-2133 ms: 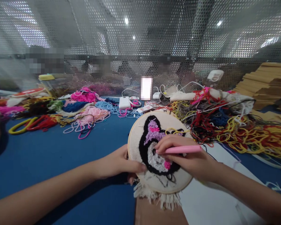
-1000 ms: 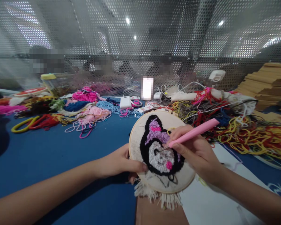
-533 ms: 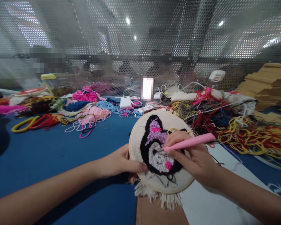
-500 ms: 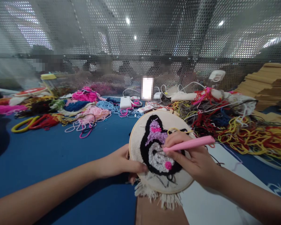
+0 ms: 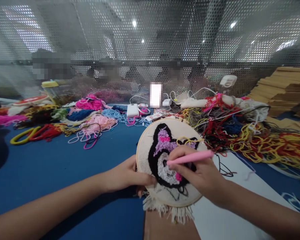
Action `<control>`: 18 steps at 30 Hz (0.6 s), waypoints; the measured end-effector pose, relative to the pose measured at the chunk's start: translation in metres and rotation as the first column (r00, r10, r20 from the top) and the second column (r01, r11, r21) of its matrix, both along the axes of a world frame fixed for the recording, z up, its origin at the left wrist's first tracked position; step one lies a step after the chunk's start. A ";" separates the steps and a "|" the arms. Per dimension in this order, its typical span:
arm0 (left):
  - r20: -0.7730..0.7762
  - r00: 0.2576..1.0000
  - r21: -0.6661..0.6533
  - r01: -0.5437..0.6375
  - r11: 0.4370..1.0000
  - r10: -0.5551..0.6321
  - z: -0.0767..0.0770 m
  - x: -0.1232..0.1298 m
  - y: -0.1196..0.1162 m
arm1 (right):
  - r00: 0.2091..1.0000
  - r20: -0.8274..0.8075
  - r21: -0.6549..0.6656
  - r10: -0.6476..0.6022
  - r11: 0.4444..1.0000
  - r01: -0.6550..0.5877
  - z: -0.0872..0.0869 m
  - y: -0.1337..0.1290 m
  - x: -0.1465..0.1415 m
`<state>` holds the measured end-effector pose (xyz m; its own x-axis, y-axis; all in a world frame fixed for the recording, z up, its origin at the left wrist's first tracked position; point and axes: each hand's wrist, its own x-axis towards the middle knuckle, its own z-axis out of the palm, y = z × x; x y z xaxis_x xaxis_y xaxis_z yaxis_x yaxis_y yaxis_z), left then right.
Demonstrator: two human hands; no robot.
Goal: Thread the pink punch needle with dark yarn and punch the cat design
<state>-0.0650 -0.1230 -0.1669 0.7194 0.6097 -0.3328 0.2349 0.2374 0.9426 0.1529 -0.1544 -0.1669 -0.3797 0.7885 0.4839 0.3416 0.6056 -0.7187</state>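
Observation:
A round embroidery hoop point(image 5: 143, 143) with cream cloth and a fringed lower edge is tilted toward me above the table. On the cloth is a tufted figure point(image 5: 153, 160) in black, purple, grey and bright pink yarn. My left hand point(image 5: 131, 176) grips the hoop's left side, thumb on the front, other fingers mostly hidden behind. A pink pen-like tool point(image 5: 195, 156) is pinched in my right hand point(image 5: 195, 166), its front end against the grey part of the figure; the very tip is hidden. A yellow strand lies over the cloth above my right fingers.
Piles of pink and blue yarn point(image 5: 90, 111) lie back left, and tangled yellow and red yarn point(image 5: 260, 140) back right. White paper point(image 5: 222, 213) is beneath my right forearm. Behind stand a yellow-lidded jar point(image 5: 52, 91), stacked brown cardboard point(image 5: 285, 90) and a perforated metal screen point(image 5: 150, 43).
My right hand and the pink tool have shifted left and the tool's front end now meets the cloth. The tool looks sunk deeper, and the whole view has shifted slightly.

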 end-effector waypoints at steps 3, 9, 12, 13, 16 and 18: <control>0.000 1.000 0.005 0.001 1.000 -0.001 0.002 0.001 0.000 | 0.994 -0.110 -0.043 -0.028 0.999 0.024 0.004 -0.002 0.003; 0.000 1.000 0.011 -0.005 1.000 0.005 0.003 0.001 -0.001 | 0.967 -0.255 -0.037 0.019 0.999 -0.029 0.002 -0.001 0.006; -0.012 1.000 0.010 -0.012 1.000 0.012 0.002 0.001 -0.001 | 0.960 -0.278 -0.034 0.022 0.999 -0.033 0.000 0.000 0.006; -0.017 1.000 0.011 -0.014 1.000 0.014 0.002 0.001 -0.001 | 0.959 -0.283 -0.036 0.022 0.999 -0.033 0.000 0.000 0.006; -0.015 1.000 0.016 -0.012 1.000 0.012 0.001 0.001 0.000 | 0.957 -0.289 -0.037 0.023 0.999 -0.035 0.001 -0.001 0.007; -0.010 1.000 0.019 -0.010 1.000 0.010 0.002 0.001 0.000 | 0.956 -0.291 -0.036 0.025 0.999 -0.037 0.000 -0.001 0.006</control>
